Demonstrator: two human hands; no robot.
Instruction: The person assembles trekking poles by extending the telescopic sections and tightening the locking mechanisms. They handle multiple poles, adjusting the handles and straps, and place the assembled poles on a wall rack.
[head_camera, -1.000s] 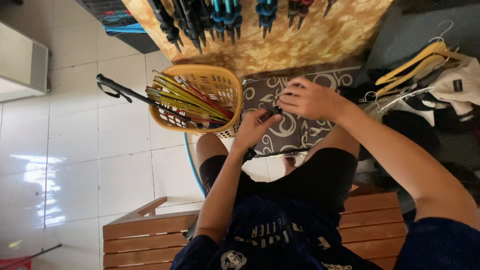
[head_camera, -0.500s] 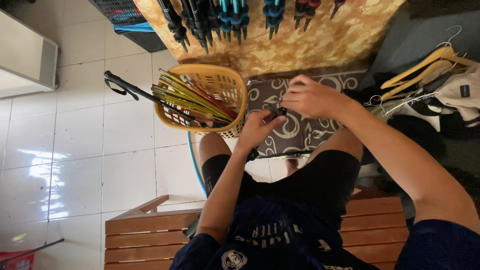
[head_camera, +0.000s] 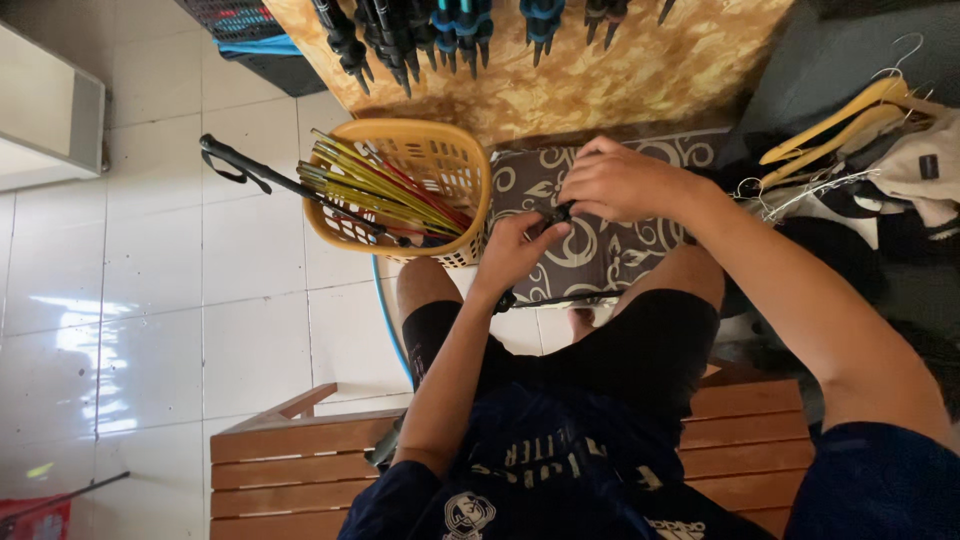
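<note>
While the person is sitting on a slatted wooden bench (head_camera: 300, 455), both hands are meeting over a small black part (head_camera: 560, 212) in front of the knees. The left hand (head_camera: 515, 250) is pinching this part between thumb and fingers, apparently bracing it from below. The right hand (head_camera: 620, 180) is curling over it from the far side, fingers closed on the same piece, so the two hands are gripping it together; its exact form is too small to tell. A thin dark rod (head_camera: 560, 298) is running across just below the left hand, touching or nearly touching the legs; whether it joins the held part cannot be told.

Just left of the hands, a yellow plastic basket with a perforated wall (head_camera: 440, 160) is standing on the white tiled floor (head_camera: 150, 300), within easy reach. It is holding a bundle of yellow, green and red thin rods (head_camera: 380, 190) lying slanted, their ends projecting left over the rim, together with a black handled pole (head_camera: 250, 170). A patterned grey-brown cushion (head_camera: 610, 250) is lying beneath the hands. At the far edge, dark and blue handled tools (head_camera: 420, 35) are lining a mottled yellow board (head_camera: 620, 75). Wooden clothes hangers (head_camera: 840, 115) are resting far right.
</note>
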